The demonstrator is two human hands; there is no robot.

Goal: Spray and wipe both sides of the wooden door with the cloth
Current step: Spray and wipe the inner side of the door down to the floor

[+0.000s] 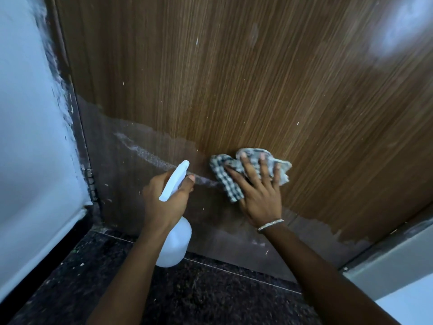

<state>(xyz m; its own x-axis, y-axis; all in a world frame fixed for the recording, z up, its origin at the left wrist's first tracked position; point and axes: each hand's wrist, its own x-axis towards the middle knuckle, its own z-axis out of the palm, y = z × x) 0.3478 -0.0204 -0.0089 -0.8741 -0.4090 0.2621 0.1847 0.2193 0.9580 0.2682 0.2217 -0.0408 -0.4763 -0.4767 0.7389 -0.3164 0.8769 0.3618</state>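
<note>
The right hand (257, 195) lies flat, its fingers straight and spread, pressing the cloth (228, 186) onto the low part of the door (234, 78). The cloth is soft, light and floppy, and it is bunched up, so a flat push with the whole palm should hold it best. The door is hard and smooth, so the cloth will likely slide easily. The left hand (164, 200) is curled tight round the neck of the spray bottle (175, 242), just left of the cloth. Both arms reach forward and down, close to the floor (187, 296).
</note>
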